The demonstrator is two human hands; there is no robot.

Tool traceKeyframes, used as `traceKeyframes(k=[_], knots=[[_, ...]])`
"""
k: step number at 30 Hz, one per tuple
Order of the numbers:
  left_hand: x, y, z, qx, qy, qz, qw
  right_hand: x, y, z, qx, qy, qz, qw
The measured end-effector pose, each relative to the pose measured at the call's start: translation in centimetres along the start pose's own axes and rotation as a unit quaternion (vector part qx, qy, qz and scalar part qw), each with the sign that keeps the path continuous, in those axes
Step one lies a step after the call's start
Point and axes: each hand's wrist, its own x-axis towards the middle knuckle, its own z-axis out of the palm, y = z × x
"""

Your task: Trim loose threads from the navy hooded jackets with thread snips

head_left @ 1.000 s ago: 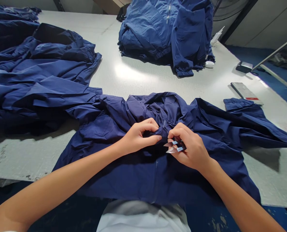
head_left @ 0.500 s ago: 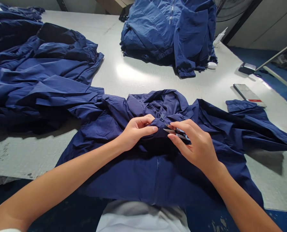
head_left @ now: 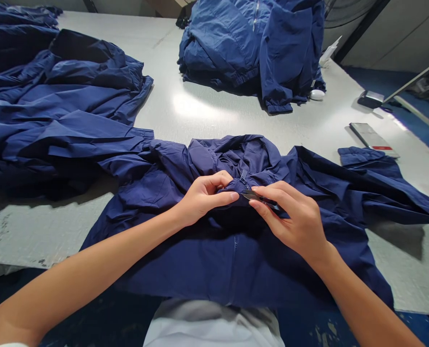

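Note:
A navy blue zip jacket [head_left: 200, 260] lies spread before me, its lower part hanging over the near table edge. My left hand [head_left: 209, 195] pinches the fabric by the collar between thumb and fingers. Close to that thumb, my right hand [head_left: 292, 207] grips small thread snips [head_left: 252, 195], their blades pointing left against the cloth. The blades look nearly closed. Just above the tips sits the zip pull [head_left: 243, 175]. The rest of the snips is partly hidden by my right fingers.
More navy jackets [head_left: 91, 96] are heaped at the left, touching this jacket's sleeve. A folded stack of jackets [head_left: 221, 48] stands at the back. On the right of the white table [head_left: 156, 103] lie a flat grey box [head_left: 371, 137] and a small dark object [head_left: 370, 100].
The snips' blades have come together from a wider gap. My right finger and thumb have drawn closer, and the tips sit slightly further left. My left hand holds the same spot.

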Motion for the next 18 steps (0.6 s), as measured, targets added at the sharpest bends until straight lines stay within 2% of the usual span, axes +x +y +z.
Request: traceKeyframes(k=[18], knots=[[0.02, -0.12, -0.13, 0.033, -0.014, 0.030, 0.999, 0.02, 0.04, -0.23, -0.034, -0.008, -0.026, 0.999]])
